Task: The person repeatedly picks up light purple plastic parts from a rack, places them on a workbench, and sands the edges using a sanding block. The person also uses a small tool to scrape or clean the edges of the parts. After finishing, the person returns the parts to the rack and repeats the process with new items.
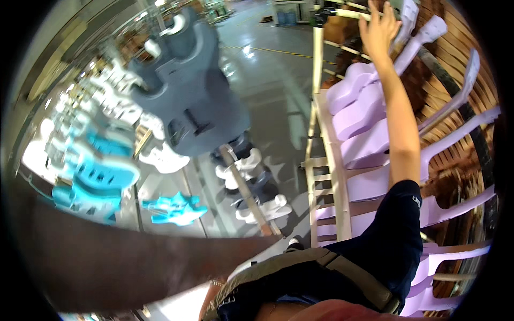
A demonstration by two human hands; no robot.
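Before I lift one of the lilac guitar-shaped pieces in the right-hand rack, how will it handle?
Likely stiff: the lilac guitar-shaped pieces look thick-bodied and firm-edged. Probably body-heavy, apt to tip that way: wide body, slim neck. Perhaps a bit slippery, since the surfaces look smooth, though the finish is hard to judge here.

1. You're in a guitar workshop or factory: lavender guitars [369,147] fill a wooden rack [338,176] at your three o'clock.
2. Teal bodies [107,174] hang at nine.
3. Striped tape [292,54] marks the grey floor [276,104] toward twelve.
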